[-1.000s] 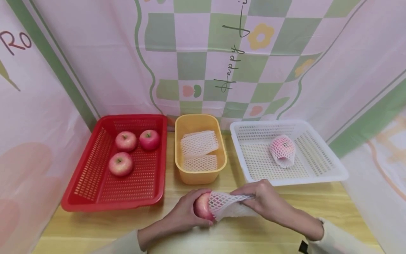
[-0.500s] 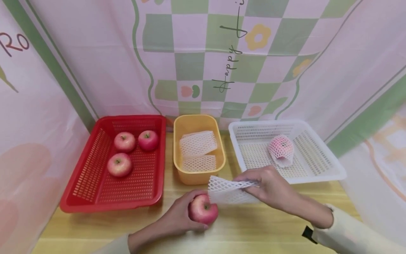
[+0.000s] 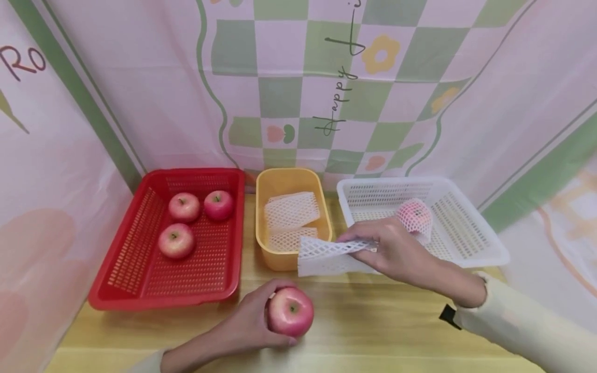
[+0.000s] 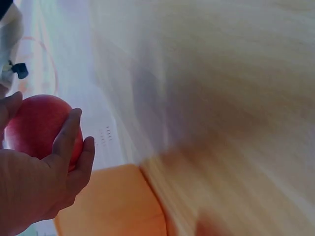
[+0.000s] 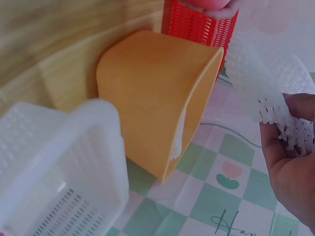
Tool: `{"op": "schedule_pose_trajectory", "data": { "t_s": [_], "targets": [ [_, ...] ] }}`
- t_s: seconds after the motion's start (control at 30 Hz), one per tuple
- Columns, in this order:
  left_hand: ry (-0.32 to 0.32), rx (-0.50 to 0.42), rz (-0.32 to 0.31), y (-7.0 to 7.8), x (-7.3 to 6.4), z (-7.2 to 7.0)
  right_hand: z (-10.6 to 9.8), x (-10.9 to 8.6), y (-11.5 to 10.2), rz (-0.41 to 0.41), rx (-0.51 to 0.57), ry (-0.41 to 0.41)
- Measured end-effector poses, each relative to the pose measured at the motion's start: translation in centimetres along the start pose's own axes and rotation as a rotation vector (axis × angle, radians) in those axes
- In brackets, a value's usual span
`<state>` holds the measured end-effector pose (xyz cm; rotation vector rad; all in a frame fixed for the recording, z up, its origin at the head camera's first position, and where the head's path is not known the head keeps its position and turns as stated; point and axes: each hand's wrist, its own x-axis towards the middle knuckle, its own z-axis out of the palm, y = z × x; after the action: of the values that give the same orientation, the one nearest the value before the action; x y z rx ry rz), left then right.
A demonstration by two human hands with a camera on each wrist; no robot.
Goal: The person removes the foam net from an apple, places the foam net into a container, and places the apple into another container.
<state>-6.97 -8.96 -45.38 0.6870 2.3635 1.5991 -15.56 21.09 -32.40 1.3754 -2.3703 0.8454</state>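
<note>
My left hand (image 3: 254, 321) grips a bare red apple (image 3: 292, 312) over the front of the table, its fingers and thumb curled round the fruit's left side. In the left wrist view the same apple (image 4: 39, 125) sits between thumb and fingers. My right hand (image 3: 396, 251) pinches a white foam net sleeve (image 3: 322, 256) by one end; the sleeve's free end points left, in front of the yellow bin. The right wrist view shows this foam net sleeve (image 5: 268, 81) held between thumb and fingers. Apple and sleeve are apart.
At left a red basket (image 3: 235, 269) holds three bare apples (image 3: 177, 241). The yellow bin (image 3: 291, 260) in the middle contains more foam net sleeves (image 3: 293, 210). On the right, a white basket (image 3: 485, 243) holds one apple in a foam net (image 3: 415, 216), partly behind my right hand.
The sleeve has come off the apple. My right hand has moved it up and away toward the bin, while my left hand has shifted slightly left and turned the apple stem-up.
</note>
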Motion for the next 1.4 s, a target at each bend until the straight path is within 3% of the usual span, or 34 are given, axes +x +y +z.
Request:
{"op": "schedule_pose_trajectory", "data": {
  "t_s": [0.17, 0.4, 0.73, 1.03, 1.23, 1.4],
  "targets": [
    [0.002, 0.001, 0.014, 0.6, -0.6, -0.9, -0.2, 1.4, 0.8, 0.003, -0.029, 0.0],
    [-0.064, -0.128, -0.066, 2.6, -1.4, -2.4, -0.6, 3.5, 2.1, 0.044, -0.045, -0.005],
    [-0.02, 0.032, -0.069, 5.2, -2.1, -5.9, -1.1, 7.5, 4.3, 0.123, -0.027, -0.047],
    [0.058, 0.112, -0.08, 6.3, -1.1, -9.1, -0.9, 10.3, 6.8, 0.209, -0.102, -0.106],
    [0.139, 0.159, -0.18, 6.0, -0.3, -10.9, -0.1, 12.2, 8.3, 0.219, -0.089, -0.107],
    [0.189, 0.214, -0.342, 5.3, 0.8, -12.8, 0.7, 13.3, 9.3, 0.241, -0.064, -0.118]
  ]
}}
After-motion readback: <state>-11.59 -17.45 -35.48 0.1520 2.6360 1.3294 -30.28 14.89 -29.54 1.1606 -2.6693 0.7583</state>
